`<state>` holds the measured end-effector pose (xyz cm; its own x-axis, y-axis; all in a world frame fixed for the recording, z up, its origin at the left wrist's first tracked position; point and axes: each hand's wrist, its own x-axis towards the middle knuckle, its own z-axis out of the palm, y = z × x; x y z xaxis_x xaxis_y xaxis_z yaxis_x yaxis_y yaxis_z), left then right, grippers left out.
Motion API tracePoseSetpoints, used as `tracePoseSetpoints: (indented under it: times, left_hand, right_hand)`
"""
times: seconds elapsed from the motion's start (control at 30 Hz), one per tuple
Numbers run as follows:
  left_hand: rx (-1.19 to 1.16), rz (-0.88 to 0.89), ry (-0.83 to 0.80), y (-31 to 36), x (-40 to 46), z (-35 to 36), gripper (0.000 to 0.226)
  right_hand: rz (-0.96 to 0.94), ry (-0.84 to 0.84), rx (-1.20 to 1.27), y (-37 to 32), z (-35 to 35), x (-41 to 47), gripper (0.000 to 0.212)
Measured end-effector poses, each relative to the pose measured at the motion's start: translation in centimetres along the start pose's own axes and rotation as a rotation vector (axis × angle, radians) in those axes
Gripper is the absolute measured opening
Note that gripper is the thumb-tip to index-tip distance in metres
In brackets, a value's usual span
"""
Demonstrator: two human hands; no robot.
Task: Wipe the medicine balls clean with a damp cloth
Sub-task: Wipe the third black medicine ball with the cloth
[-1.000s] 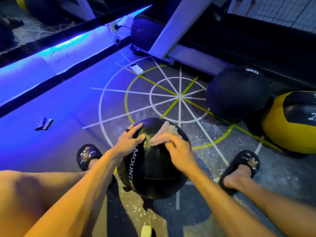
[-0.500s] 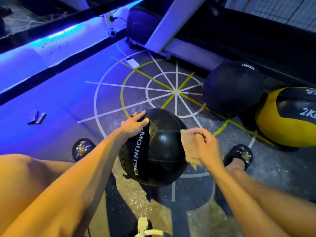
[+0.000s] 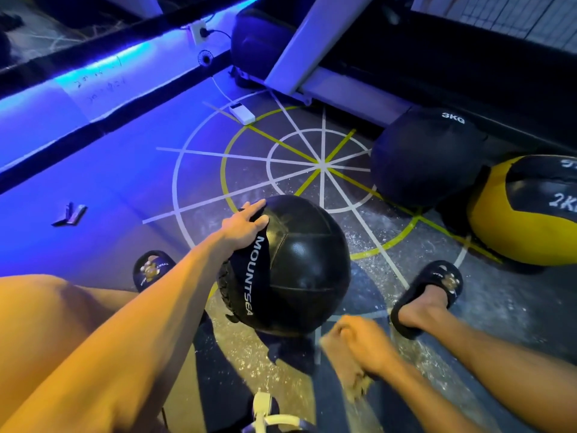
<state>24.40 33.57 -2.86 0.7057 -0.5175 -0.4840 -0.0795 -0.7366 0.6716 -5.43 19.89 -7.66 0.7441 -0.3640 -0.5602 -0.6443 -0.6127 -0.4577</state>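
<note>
A black medicine ball (image 3: 299, 260) marked MOUNTSEA sits on the floor between my feet. My left hand (image 3: 245, 225) rests on its upper left side with fingers spread flat. My right hand (image 3: 359, 343) is below and to the right of the ball, off its surface, gripping a bunched tan cloth (image 3: 356, 385) that hangs below the fist. A second black ball (image 3: 427, 157) marked 3KG lies at the right, and a yellow and black ball (image 3: 527, 210) marked 2KG lies beside it at the far right edge.
The floor (image 3: 199, 170) bears white and yellow circle lines. A white power adapter (image 3: 242, 113) with a cable lies near a treadmill frame (image 3: 312, 42). My feet in black slippers (image 3: 437, 285) flank the ball. Small metal pieces (image 3: 70, 214) lie at left.
My right hand has drawn the cloth off the top of the ball, down its right side, to a spot below it. My left hand has stayed on the ball.
</note>
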Motion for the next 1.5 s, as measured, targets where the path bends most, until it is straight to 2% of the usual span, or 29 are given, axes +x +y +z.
tracePoseSetpoints:
  times: [0.1, 0.2, 0.27, 0.4, 0.43, 0.5, 0.57, 0.63, 0.7, 0.77, 0.83, 0.93, 1.03, 1.1, 1.13, 1.23, 1.27, 1.33, 1.4, 1.5]
  left_hand:
    - [0.022, -0.003, 0.018, -0.1, -0.2, 0.1, 0.053]
    - [0.018, 0.006, 0.054, 0.1, -0.3, 0.2, 0.053]
    - [0.023, 0.019, 0.057, 0.3, -0.4, 0.4, 0.053]
    - [0.003, 0.034, 0.075, 0.1, -0.7, 0.6, 0.051]
    - [-0.026, 0.041, 0.079, 0.1, -0.8, 0.6, 0.051]
    - [-0.071, 0.046, 0.077, -0.1, -1.0, 0.7, 0.051]
    - [-0.094, 0.035, 0.076, -0.4, -1.4, 0.9, 0.05]
    - [-0.085, 0.066, 0.09, -0.6, -1.9, 0.7, 0.053]
    - [-0.088, 0.12, 0.102, -2.2, -1.2, 0.8, 0.056]
    - [-0.09, 0.159, 0.085, -3.8, -0.9, 1.0, 0.054]
    - [-0.108, 0.172, 0.087, -4.2, -2.1, 0.9, 0.052]
    - [-0.083, 0.172, 0.116, -4.0, -4.4, 0.9, 0.043]
    - [-0.061, 0.165, 0.122, -4.2, -5.8, 1.1, 0.043]
    - [-0.061, 0.17, 0.121, -4.4, -6.0, 1.2, 0.047]
    - [-0.068, 0.162, 0.116, -4.4, -6.1, 1.3, 0.047]
    - [-0.078, 0.154, 0.122, -3.9, -6.4, 1.5, 0.043]
    - [-0.082, 0.15, 0.122, -3.9, -6.4, 1.6, 0.043]
    - [-0.089, 0.144, 0.128, -3.7, -6.4, 1.6, 0.045]
    - [-0.09, 0.142, 0.131, -3.5, -6.4, 1.7, 0.046]
    - [-0.08, 0.146, 0.133, -3.4, -6.3, 1.8, 0.046]
  right_hand:
    - [-0.07, 0.321, 0.385, -1.5, -2.3, 0.4, 0.028]
    - [-0.292, 0.496, 0.596, -7.5, -5.0, 0.9, 0.025]
    - [-0.47, 0.554, 0.504, -11.1, -5.3, 1.6, 0.025]
    - [-0.592, 0.486, -0.139, -12.5, -0.5, 2.7, 0.022]
    - [-0.63, 0.462, -0.218, -11.3, 1.2, 2.3, 0.021]
    - [-0.641, 0.337, -0.195, -8.5, 3.4, 1.0, 0.02]
    - [-0.539, 0.165, -0.008, -6.3, 3.8, -0.4, 0.022]
    - [-0.376, 0.114, 0.408, -5.4, 2.5, -1.3, 0.028]
    - [-0.199, 0.245, 0.698, -4.3, 0.7, -0.6, 0.037]
    - [0.006, 0.393, 0.953, -3.5, -1.8, 0.7, 0.023]
    - [0.125, 0.43, 1.227, -3.5, -4.3, 1.8, 0.014]
    - [0.1, 0.405, 1.413, -5.4, -6.7, 2.6, 0.011]
    - [-0.035, 0.348, 1.429, -8.8, -7.0, 3.2, 0.034]
    - [-0.06, 0.321, 1.386, -10.7, -6.8, 3.6, 0.034]
    - [-0.075, 0.357, 1.258, -11.3, -6.8, 3.7, 0.029]
    - [-0.146, 0.541, 0.632, -11.5, -6.9, 4.4, 0.016]
    - [-0.15, 0.576, 0.517, -11.3, -7.0, 4.4, 0.015]
    - [-0.215, 0.639, 0.446, -11.1, -7.2, 4.3, 0.014]
    - [-0.305, 0.626, 0.351, -10.8, -6.9, 4.2, 0.019]
    - [-0.461, 0.522, 0.092, -9.7, -5.2, 3.1, 0.027]
